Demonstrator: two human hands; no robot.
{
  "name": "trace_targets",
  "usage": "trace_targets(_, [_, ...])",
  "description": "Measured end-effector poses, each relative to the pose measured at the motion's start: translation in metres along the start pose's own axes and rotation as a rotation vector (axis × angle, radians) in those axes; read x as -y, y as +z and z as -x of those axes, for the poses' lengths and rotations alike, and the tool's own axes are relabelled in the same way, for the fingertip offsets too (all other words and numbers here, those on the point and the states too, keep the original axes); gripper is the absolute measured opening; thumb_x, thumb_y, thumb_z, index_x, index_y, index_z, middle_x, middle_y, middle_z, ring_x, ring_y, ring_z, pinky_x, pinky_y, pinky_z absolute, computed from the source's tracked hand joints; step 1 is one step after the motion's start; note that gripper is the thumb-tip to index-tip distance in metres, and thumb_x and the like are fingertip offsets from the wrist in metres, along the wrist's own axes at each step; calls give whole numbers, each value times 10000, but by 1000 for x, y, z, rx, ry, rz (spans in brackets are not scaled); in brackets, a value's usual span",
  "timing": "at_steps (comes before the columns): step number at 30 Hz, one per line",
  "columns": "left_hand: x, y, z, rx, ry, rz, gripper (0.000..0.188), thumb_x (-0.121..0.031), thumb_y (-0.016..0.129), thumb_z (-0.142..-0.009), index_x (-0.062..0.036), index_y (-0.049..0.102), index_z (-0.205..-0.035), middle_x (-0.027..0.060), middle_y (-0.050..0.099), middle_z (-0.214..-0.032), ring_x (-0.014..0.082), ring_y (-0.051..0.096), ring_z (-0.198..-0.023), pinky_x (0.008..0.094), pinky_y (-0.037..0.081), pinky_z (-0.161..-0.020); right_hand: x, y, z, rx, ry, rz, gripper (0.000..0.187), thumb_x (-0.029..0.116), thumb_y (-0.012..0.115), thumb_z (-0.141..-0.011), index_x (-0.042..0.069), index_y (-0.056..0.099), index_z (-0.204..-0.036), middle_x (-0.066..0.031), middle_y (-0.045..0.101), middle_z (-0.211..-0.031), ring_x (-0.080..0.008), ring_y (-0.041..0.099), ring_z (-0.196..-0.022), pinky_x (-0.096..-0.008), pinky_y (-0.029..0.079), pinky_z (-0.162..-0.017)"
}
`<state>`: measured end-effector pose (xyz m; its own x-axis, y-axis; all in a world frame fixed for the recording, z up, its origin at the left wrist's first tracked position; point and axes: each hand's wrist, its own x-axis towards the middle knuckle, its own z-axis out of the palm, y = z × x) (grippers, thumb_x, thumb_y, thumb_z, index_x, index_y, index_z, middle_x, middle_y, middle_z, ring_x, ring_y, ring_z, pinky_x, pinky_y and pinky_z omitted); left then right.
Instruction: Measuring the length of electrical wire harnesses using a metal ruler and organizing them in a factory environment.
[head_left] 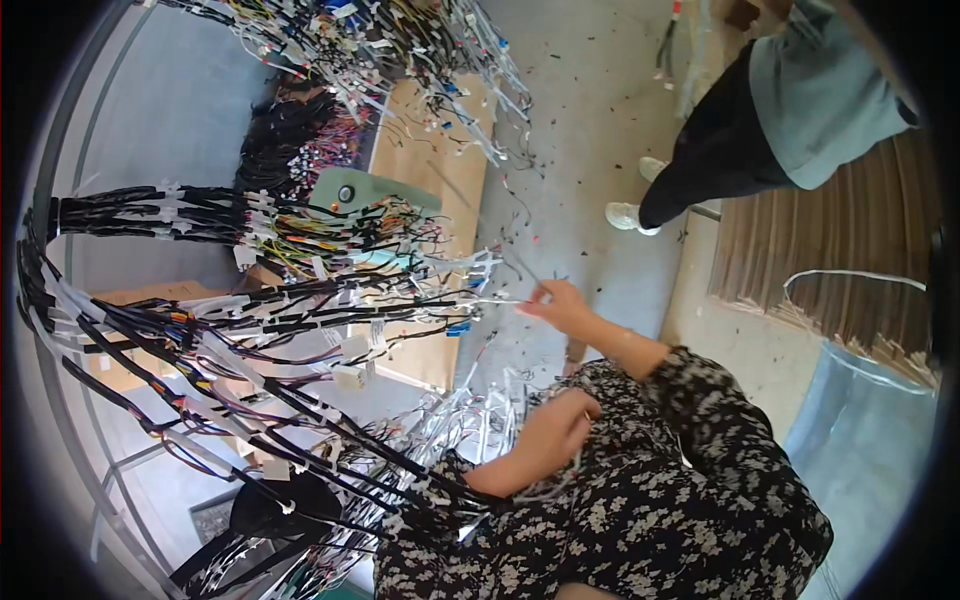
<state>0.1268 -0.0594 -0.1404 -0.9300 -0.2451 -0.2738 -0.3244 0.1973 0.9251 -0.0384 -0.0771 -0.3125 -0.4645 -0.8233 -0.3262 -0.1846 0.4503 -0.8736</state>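
My right hand (560,310) is pinched on the end of a thin pale wire (500,301) that stretches from a black-wrapped wire bundle (400,305). A blurred grey strand (515,262) also runs to its fingers from the upper left. Closer to my body, my left hand (545,435) is closed with its fingers curled in. What it holds, if anything, is hidden. Below that hand lies a pale strand, partly blurred. Several wiring harnesses with black sleeving, white tape and coloured wires hang to the left of both hands.
A curved metal frame (40,190) carries the harnesses at the left. Behind them are a green device with a black knob (346,193) and brown cardboard (465,215). Another person (740,130) stands at the upper right, beside stacked cardboard (830,250). Scraps dot the floor (590,130).
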Motion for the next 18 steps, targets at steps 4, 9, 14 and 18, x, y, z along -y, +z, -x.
trace_targets(4, [9,-1,-7,-394,-308,294,208,-61,615,-865,-41,501,-1038,53,537,-909,135,528,-800,276,445,-697,22,-89,80,181,230,-128,438,427,823,-722,20,662,-720,-73,638,-663,-155,568,-613,-318,458,-598])
trace_targets(9, [11,-9,-17,-785,-374,334,430,-81,690,-851,-38,412,-1176,80,476,-1097,161,485,-969,277,419,-855,83,-160,171,307,173,-195,360,309,603,-950,23,647,-735,-24,629,-630,-98,537,-558,-284,431,-513])
trace_targets(14, [-2,-5,-20,-503,-33,679,522,-10,577,-936,-20,326,-1394,124,581,-1205,188,559,-1107,305,416,-993,118,-189,238,410,297,-384,405,372,339,-1052,51,568,-1148,-24,633,-621,-67,462,-449,-226,377,-419])
trace_targets(18, [-10,-6,-17,-277,139,753,398,-9,550,-960,-44,383,-1320,150,619,-1148,204,593,-1080,321,454,-961,118,-217,287,539,379,-657,408,357,335,-1061,39,538,-1215,-43,647,-661,-50,408,-456,-217,351,-422])
